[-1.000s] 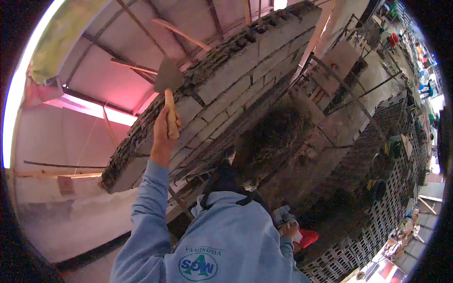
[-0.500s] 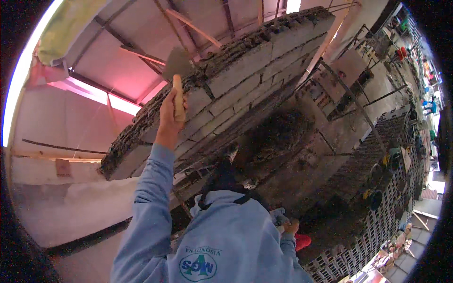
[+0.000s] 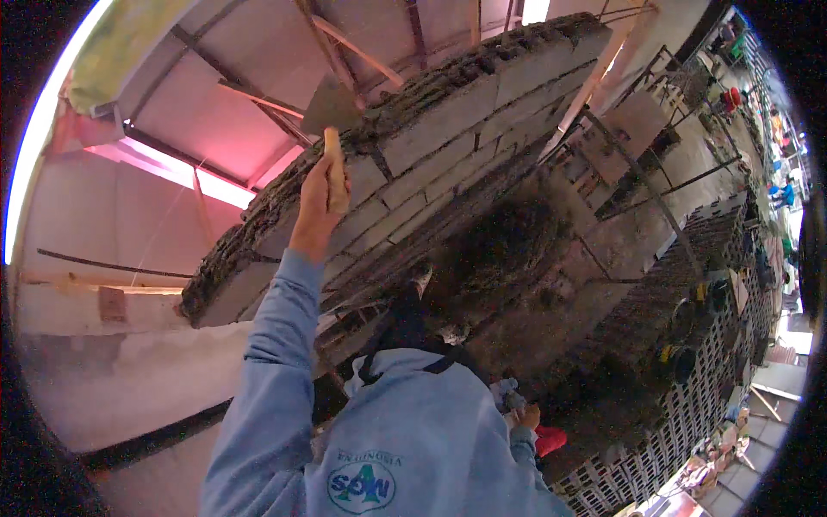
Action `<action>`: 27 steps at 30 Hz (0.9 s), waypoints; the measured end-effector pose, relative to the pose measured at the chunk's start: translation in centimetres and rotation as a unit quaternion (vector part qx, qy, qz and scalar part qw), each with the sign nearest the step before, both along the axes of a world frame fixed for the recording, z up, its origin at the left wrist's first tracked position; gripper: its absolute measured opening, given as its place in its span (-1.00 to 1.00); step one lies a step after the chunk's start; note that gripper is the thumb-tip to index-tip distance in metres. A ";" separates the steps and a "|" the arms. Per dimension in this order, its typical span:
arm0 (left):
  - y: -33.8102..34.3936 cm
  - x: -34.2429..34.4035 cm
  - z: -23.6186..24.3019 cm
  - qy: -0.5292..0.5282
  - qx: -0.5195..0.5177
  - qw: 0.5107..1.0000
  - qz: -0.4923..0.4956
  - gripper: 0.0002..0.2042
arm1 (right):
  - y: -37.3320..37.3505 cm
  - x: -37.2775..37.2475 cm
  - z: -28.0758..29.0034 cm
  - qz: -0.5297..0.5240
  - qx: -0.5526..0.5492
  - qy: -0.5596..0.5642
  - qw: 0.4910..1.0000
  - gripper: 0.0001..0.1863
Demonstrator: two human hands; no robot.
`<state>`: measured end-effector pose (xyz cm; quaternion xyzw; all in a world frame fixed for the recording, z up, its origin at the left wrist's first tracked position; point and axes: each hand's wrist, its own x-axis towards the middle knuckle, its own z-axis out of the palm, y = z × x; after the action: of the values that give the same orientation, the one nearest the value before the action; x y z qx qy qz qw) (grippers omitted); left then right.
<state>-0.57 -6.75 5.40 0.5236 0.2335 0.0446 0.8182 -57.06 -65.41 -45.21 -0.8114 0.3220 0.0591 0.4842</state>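
Observation:
My left hand (image 3: 320, 194) is raised and closed round the pale wooden handle of a trowel (image 3: 333, 105). The trowel's flat grey blade points away from me, over the mortar-covered top edge of a grey block wall (image 3: 448, 177). Rough dark mortar (image 3: 448, 82) lies in a band along that edge, beside the blade. Down by my right side, my right hand (image 3: 529, 417) is curled, partly hidden by the sleeve. A grey-blue bundle (image 3: 508, 396) and a red cloth-like thing (image 3: 551, 441) show close to it; what it grips cannot be made out.
A dark heap (image 3: 508, 241) lies on the floor at the wall's foot. Metal scaffold bars (image 3: 642, 172) stand on the right. Farther right are stacked perforated blocks (image 3: 637, 439). Wooden and metal beams (image 3: 250, 95) run behind the wall, and a pale ledge (image 3: 129, 370) is at left.
My left hand has shifted slightly right, and the trowel blade has moved a little right and up, its face turning. My right hand has barely moved.

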 end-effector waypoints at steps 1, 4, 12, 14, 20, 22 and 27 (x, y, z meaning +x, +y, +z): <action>-0.3 -1.0 0.7 0.010 0.029 1.000 0.002 -0.74 | 0.1 -0.2 -0.4 0.008 0.003 -0.010 1.000 -0.53; 1.8 -4.4 0.4 0.029 0.124 0.992 0.011 -0.73 | 0.5 -0.8 -0.2 -0.105 0.199 -0.027 0.974 -0.55; 6.4 -19.7 -1.3 0.090 0.682 0.721 -0.082 -0.61 | 3.1 3.1 1.4 -0.053 -0.066 0.144 0.986 -0.42; 4.4 -18.5 -0.7 0.073 0.741 0.655 -0.129 -0.56 | 3.9 3.1 1.2 -0.066 -0.028 0.133 0.989 -0.39; 3.2 -12.1 -2.5 0.052 0.727 0.670 -0.141 -0.49 | 4.0 4.3 0.5 -0.275 0.273 0.085 0.918 -0.33; 5.0 -11.7 -3.8 0.099 0.719 0.674 -0.135 -0.50 | 3.1 5.7 0.8 -0.150 0.194 0.122 0.962 -0.33; 2.8 -5.2 -2.9 0.123 0.715 0.669 -0.160 -0.51 | 6.1 10.7 3.7 -0.017 0.029 0.005 0.999 -0.44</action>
<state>-5.73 -3.91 2.54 0.9784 0.1409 0.0018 0.1513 -46.36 -59.26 -41.49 -0.7910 0.3366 0.0645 0.5068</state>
